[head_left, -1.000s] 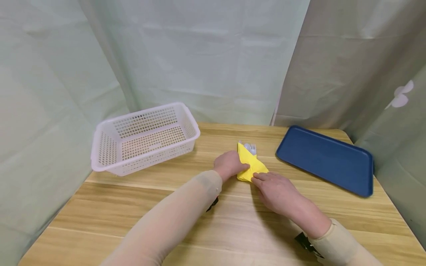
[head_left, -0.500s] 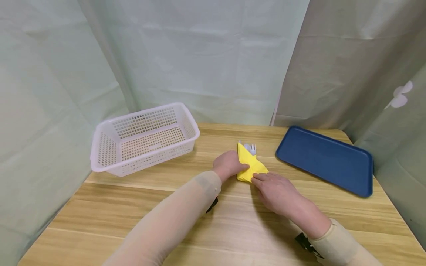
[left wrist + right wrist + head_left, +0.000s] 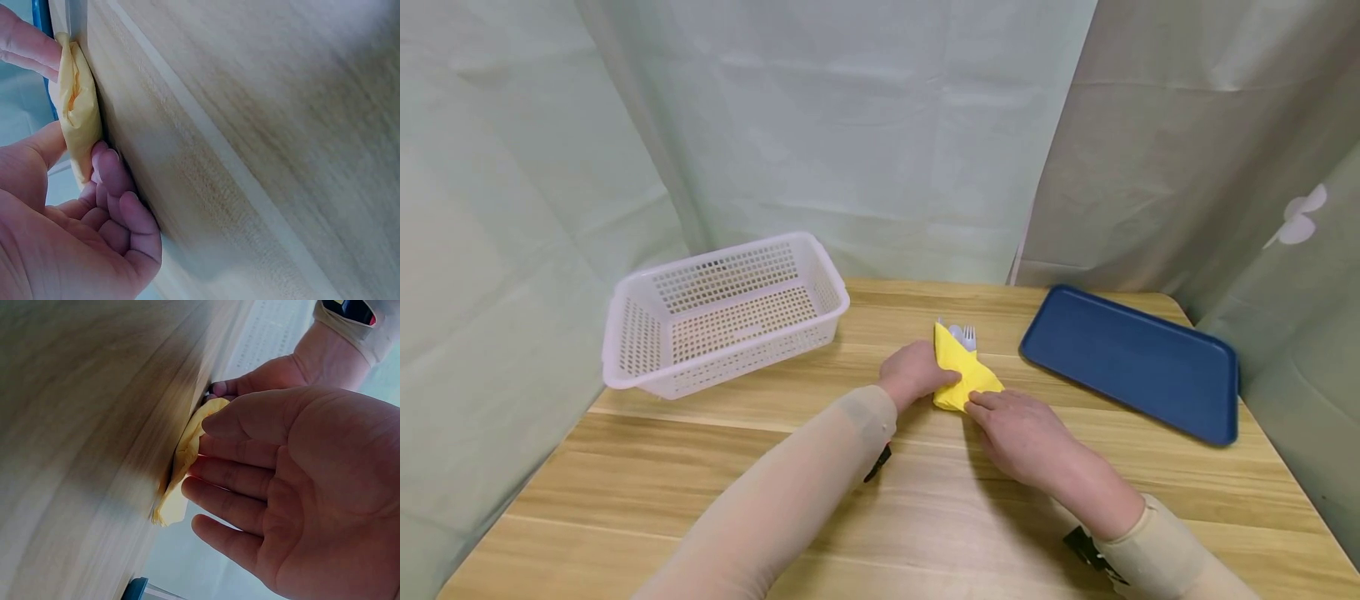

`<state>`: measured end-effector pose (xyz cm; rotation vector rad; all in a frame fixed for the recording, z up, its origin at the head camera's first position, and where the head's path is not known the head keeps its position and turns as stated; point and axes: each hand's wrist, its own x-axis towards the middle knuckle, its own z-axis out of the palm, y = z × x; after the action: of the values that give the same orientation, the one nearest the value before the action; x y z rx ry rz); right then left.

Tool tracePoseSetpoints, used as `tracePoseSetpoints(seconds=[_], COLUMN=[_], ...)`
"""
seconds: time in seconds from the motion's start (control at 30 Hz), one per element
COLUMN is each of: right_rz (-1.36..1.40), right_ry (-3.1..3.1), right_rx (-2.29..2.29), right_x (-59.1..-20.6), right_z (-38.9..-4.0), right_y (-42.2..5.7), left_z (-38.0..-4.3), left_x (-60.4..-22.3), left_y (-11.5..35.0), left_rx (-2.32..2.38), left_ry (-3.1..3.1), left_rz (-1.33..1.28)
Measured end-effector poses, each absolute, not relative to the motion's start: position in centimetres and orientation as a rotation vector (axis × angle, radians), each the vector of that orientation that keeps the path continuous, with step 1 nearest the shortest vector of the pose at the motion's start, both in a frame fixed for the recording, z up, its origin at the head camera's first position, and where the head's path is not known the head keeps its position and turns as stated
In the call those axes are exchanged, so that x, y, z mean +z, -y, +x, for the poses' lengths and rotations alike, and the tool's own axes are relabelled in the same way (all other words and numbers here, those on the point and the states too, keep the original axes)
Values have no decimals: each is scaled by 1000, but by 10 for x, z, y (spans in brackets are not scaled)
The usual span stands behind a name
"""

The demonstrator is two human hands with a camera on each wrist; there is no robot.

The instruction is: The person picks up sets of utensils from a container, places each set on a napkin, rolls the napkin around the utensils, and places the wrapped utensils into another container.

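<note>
A folded yellow napkin (image 3: 955, 362) lies on the table, wrapped over cutlery. From its far end stick out a fork (image 3: 970, 337), a spoon (image 3: 956, 332) and the tip of a third piece. My left hand (image 3: 916, 372) pinches the napkin's left side, thumb on top and fingers curled at its edge, as the left wrist view shows. My right hand (image 3: 1021, 433) rests its nearly straight fingers on the napkin's near right part. In the right wrist view the right palm (image 3: 337, 487) faces the camera. The cutlery handles are hidden inside the napkin.
A white perforated basket (image 3: 730, 367) stands at the back left of the wooden table (image 3: 700, 467). At the back right lies a blue tray (image 3: 1135, 358). Pale curtains (image 3: 850, 142) hang behind and at both sides of the table.
</note>
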<state>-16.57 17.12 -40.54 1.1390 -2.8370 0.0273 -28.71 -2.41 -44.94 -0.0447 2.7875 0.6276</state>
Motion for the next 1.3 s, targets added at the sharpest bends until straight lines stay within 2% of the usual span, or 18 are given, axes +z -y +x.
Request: tracePoseSetpoints(seconds=[0.43, 0.73, 1.07, 1.2, 1.3], right_rz=[1131, 1124, 1126, 1125, 1119], right_ry=[2873, 2897, 2896, 2891, 2889], right_rx=[27, 27, 35, 46, 47], right_x=[-404, -403, -403, -404, -404], right_z=[-166, -166, -166, -166, -166], right_y=[-170, -170, -170, -170, -170], left_z=[-295, -279, -308, -287, -282], left_x=[-463, -441, -469, -444, -440], left_y=[29, 27, 33, 29, 28], left_rx=[706, 699, 703, 746, 785], left_ry=[-2729, -2745, -2684, -2674, -2677], left_rz=[-33, -47, -19, -52, -60])
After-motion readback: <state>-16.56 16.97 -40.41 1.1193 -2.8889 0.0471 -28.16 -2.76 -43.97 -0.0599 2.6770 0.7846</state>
